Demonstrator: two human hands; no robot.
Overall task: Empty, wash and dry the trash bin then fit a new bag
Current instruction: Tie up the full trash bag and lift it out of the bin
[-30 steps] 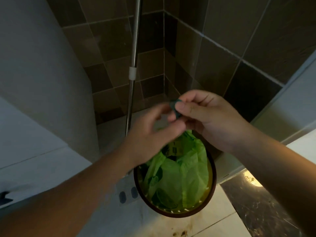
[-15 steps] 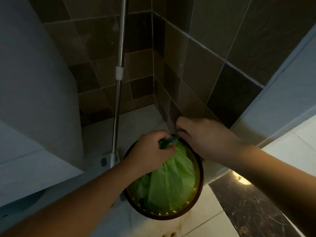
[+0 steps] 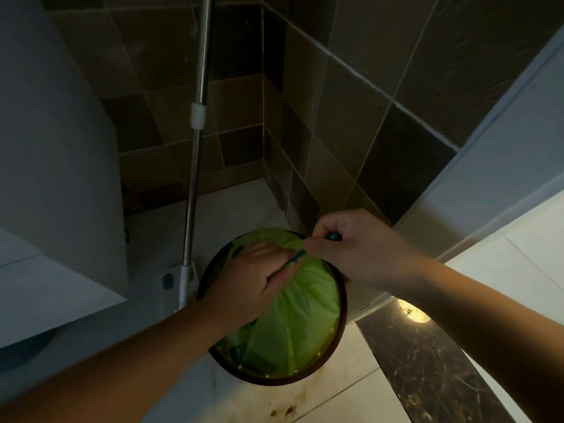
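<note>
A dark green drawstring (image 3: 295, 258) was pinched in the curled fingers of the left hand (image 3: 259, 276), directly over the gathered mouth of the green bag (image 3: 300, 315). The other end of the string was gripped in the closed right hand (image 3: 351, 248), just beside the left and above the bin's far edge, so that the cord was drawn taut between the two hands. The bag was seen bunched shut and sitting inside the round brown trash bin (image 3: 343, 312), which stood on the pale tiled floor (image 3: 351, 401) in a corner of dark wall tiles. A metal mop handle (image 3: 195, 166) was propped against the wall just beside the bin on the left.

It was judged that the thin plastic could be torn at the hem if the string were pulled too sharply, and the contents spilled. The light bin could also be tipped or dragged into the mop handle when the bag was lifted, were it not steadied.
</note>
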